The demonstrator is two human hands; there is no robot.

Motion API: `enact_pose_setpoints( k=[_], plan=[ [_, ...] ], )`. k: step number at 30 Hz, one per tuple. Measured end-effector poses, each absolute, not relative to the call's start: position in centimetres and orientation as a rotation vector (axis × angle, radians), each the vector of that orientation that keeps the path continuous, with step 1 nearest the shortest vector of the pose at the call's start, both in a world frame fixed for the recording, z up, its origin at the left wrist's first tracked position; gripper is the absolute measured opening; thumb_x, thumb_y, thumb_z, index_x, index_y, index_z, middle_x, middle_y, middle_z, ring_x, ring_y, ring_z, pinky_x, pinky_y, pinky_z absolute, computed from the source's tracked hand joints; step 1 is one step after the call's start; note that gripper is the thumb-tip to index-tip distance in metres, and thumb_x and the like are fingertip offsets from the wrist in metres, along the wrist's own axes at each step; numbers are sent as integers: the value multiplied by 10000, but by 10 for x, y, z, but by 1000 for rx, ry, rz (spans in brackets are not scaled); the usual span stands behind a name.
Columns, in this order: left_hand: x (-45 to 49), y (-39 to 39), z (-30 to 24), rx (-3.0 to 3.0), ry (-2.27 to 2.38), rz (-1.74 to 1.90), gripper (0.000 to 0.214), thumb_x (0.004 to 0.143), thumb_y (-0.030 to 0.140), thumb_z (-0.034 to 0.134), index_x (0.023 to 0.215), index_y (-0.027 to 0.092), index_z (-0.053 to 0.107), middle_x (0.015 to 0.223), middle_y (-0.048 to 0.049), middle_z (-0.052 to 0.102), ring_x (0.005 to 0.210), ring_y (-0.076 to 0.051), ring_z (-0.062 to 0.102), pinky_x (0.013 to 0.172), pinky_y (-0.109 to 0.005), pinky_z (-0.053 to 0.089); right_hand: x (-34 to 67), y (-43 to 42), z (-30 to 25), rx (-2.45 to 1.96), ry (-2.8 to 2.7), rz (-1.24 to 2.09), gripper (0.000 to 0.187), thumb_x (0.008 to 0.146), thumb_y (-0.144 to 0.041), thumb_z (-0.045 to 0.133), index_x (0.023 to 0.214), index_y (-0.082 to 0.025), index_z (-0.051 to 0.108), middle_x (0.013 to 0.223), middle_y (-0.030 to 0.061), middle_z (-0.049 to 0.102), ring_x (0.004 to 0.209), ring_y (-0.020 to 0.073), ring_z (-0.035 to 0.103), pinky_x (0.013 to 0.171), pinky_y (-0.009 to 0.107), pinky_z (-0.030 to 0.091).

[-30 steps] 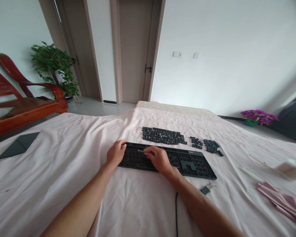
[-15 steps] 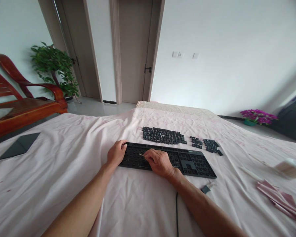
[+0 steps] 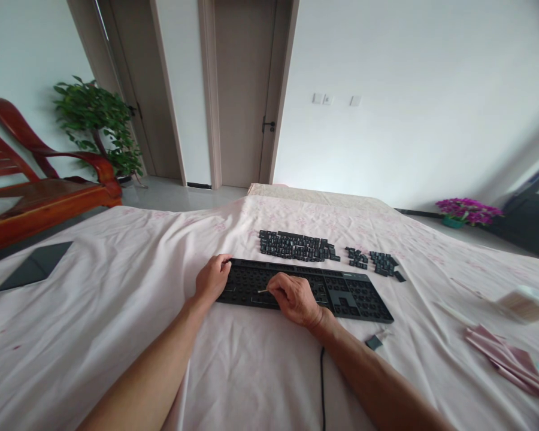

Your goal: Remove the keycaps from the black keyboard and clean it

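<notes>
A black keyboard (image 3: 341, 293) with its keycaps taken off lies on a pale pink sheet (image 3: 117, 311). My left hand (image 3: 212, 279) curls over the keyboard's left end and holds it. My right hand (image 3: 295, 299) is pinched shut on a thin light stick (image 3: 263, 291) whose tip touches the keyboard's lower left part. Rows of loose black keycaps (image 3: 296, 246) lie just beyond the keyboard, with a smaller group of keycaps (image 3: 375, 262) to their right.
A black cable (image 3: 321, 383) runs toward me from the keyboard. A small dark piece (image 3: 374, 342) lies near my right forearm. A dark flat pad (image 3: 33, 266) is at far left, pink papers (image 3: 507, 359) and a box (image 3: 525, 304) at right. A wooden chair (image 3: 40, 185) stands beside the bed.
My right hand has slid toward me with the stick, from the keyboard's upper rows down to its lower rows. The left hand has stayed put.
</notes>
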State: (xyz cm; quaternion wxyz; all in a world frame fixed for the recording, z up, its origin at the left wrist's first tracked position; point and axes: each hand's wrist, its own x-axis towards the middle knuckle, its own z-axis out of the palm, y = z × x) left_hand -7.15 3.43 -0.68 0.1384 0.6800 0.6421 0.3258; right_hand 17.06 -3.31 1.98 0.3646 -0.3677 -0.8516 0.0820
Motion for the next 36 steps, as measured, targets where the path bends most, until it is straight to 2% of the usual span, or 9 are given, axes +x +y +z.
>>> enact_pose_setpoints(
  k=[7, 11, 15, 22, 28, 36],
  plan=[
    [-71, 35, -7, 1960, 1864, 933, 290, 882, 300, 430, 1118, 273, 596, 1136, -21, 645, 1016, -196, 599, 849, -293, 440, 173, -36, 20, -983, -2065, 266, 133, 883, -178, 472, 811, -206, 580, 786, 31, 650, 704, 142, 614, 669, 251, 468],
    [-71, 35, -7, 1965, 1870, 930, 292, 883, 299, 434, 1121, 269, 599, 1135, -22, 648, 1006, -192, 602, 837, -285, 445, 166, -34, 18, -1007, -1931, 332, 114, 873, -203, 524, 830, -221, 628, 858, 26, 697, 765, 156, 655, 710, 263, 510],
    [-71, 33, -5, 1959, 1870, 928, 294, 883, 295, 434, 1126, 268, 597, 1138, -19, 650, 1016, -188, 601, 852, -282, 442, 158, -31, 14, -1057, -1886, 413, 105, 866, -220, 552, 875, -230, 657, 937, 18, 712, 745, 156, 673, 657, 254, 538],
    [-71, 37, -9, 1947, 1868, 930, 289, 885, 295, 436, 1124, 262, 595, 1138, -17, 646, 1003, -178, 602, 847, -272, 442, 152, -28, 16, -1015, -2018, 408, 125, 855, -165, 563, 853, -221, 674, 1008, 8, 709, 817, 148, 679, 680, 233, 541],
    [-71, 37, -10, 1960, 1873, 945, 280, 882, 295, 442, 1114, 274, 599, 1131, -10, 648, 1002, -172, 601, 847, -268, 441, 152, -29, 18, -941, -2193, 343, 148, 879, -150, 537, 906, -227, 661, 979, 0, 712, 882, 138, 669, 793, 236, 511],
    [-71, 37, -11, 1969, 1884, 951, 276, 881, 302, 438, 1106, 283, 596, 1120, -4, 653, 989, -173, 607, 827, -268, 446, 153, -33, 20, -943, -2242, 289, 151, 903, -138, 467, 905, -213, 597, 897, 19, 680, 825, 125, 641, 760, 219, 484]
  ],
)
